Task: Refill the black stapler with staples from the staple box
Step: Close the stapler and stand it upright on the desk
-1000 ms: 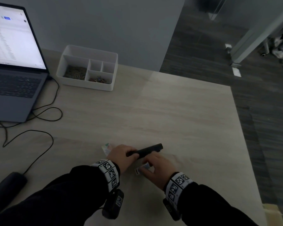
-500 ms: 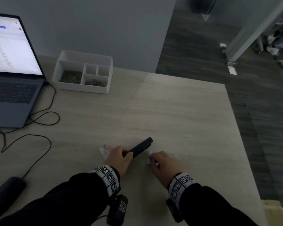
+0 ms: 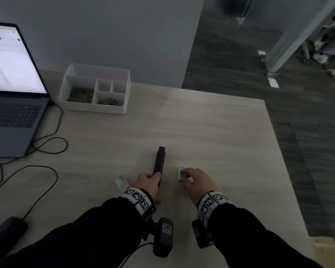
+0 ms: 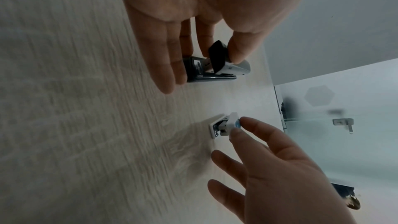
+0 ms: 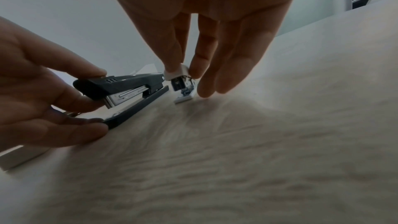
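The black stapler (image 3: 159, 164) lies closed on the wooden table (image 3: 211, 132), nose pointing away from me. My left hand (image 3: 155, 177) grips its rear end, thumb on the top arm and fingers at the base (image 5: 129, 88). Just right of it sits the small white staple box (image 3: 181, 174) with a blue label. My right hand (image 3: 184, 176) pinches the box's white cover (image 5: 176, 71) between thumb and forefinger. The inner tray (image 5: 185, 91) shows below the cover, slid partly out and resting on the table. In the left wrist view the stapler (image 4: 217, 69) and box (image 4: 224, 125) sit a short gap apart.
An open laptop (image 3: 12, 97) and its looping cables (image 3: 37, 147) fill the left side. A white divided organiser (image 3: 97, 72) stands at the back. A small colourful packet (image 3: 122, 182) lies left of my left hand. The table's right edge (image 3: 290, 171) drops to dark floor.
The stapler has swung from pointing right to pointing straight away from me. My right hand has carried the staple box out from under it to its right side.
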Available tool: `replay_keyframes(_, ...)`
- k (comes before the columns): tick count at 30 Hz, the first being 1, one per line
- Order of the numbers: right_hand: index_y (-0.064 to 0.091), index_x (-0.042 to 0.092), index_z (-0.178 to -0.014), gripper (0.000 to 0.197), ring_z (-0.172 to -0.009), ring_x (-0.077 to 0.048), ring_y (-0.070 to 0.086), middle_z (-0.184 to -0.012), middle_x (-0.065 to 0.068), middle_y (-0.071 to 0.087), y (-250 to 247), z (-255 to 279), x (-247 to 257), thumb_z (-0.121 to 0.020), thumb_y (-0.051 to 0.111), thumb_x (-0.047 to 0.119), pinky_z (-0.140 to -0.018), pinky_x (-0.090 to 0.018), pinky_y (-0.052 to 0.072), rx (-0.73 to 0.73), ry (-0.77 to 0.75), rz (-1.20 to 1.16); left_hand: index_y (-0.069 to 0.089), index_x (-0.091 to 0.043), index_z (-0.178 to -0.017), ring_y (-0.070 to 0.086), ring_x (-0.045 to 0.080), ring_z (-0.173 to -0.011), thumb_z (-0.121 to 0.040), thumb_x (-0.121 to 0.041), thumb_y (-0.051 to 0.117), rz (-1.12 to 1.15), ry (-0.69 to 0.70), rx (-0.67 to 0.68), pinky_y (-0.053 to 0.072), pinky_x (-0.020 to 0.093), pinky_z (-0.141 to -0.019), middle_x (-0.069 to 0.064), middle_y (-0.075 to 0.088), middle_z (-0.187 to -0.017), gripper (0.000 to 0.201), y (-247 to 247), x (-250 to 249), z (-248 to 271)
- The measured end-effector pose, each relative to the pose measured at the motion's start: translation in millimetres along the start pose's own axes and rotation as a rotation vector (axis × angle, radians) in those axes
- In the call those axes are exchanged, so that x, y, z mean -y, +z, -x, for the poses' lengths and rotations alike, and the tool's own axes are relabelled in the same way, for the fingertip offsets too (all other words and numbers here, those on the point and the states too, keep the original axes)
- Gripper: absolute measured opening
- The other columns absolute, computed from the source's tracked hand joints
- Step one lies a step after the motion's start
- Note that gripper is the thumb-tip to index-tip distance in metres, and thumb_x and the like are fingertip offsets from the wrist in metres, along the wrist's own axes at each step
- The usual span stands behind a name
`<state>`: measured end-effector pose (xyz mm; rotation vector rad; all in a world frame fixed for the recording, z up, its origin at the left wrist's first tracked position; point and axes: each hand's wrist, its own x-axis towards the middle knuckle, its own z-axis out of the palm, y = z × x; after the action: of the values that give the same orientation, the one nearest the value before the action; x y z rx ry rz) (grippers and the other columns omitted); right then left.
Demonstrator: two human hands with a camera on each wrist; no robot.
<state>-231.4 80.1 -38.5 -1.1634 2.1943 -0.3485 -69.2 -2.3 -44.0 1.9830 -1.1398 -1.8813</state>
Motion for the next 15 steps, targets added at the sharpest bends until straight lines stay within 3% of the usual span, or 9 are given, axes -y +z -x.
replay_keyframes(4,0.063,0.034,-0.116,0.024,-0.098,-0.019,0.062,-0.118,0.003,0.060,0,-1,-1,-0.093,0.054,0.032,-0.090,-0.035,0.051,0.003,0.001,-0.027,0.054,-0.016,-0.096,0.067,0.030,-0.084,-0.082,-0.051,0.061,-0.239,0.126,-0.014,0.061,0.044,-0.070,0.007,0.067,-0.090,0.038,-7,-4,2)
replay_keyframes(6,0.063,0.035,-0.118,0.026,-0.096,-0.018,0.063,-0.119,0.004,0.059,1,2,-3,-0.094,0.054,0.034,-0.090,-0.037,0.052,0.010,-0.012,-0.065,0.054,-0.019,-0.093,0.062,0.025,-0.081,-0.082,-0.051,0.061,-0.417,0.274,-0.088,0.052,0.035,-0.076,0.001,0.064,-0.087,0.035,-20,-7,3)
replay_keyframes(10,0.055,0.040,-0.127,0.035,-0.086,-0.011,0.062,-0.116,0.010,0.056,3,11,-11,-0.092,0.057,0.039,-0.086,-0.038,0.055,0.026,-0.036,-0.108,0.054,-0.020,-0.085,0.056,0.023,-0.066,-0.078,-0.036,0.067,-0.541,0.486,-0.188,0.042,0.029,-0.060,0.000,0.055,-0.074,0.022,-64,-13,0)
replay_keyframes(12,0.051,0.043,-0.127,0.038,-0.081,-0.008,0.062,-0.111,0.011,0.055,3,15,-14,-0.090,0.057,0.040,-0.082,-0.037,0.056,0.022,-0.036,-0.117,0.053,-0.015,-0.086,0.055,0.024,-0.063,-0.077,-0.033,0.069,-0.539,0.437,-0.279,0.040,0.028,-0.058,0.006,0.057,-0.080,0.026,-87,-11,-8)
replay_keyframes(15,0.052,0.042,-0.125,0.036,-0.082,-0.007,0.061,-0.105,0.009,0.056,4,16,-15,-0.090,0.057,0.043,-0.080,-0.035,0.056,0.001,-0.020,-0.139,0.047,-0.013,-0.092,0.054,0.028,-0.075,-0.071,-0.046,0.072,-0.529,0.226,-0.331,0.041,0.033,-0.068,0.011,0.060,-0.090,0.047,-111,-1,-18)
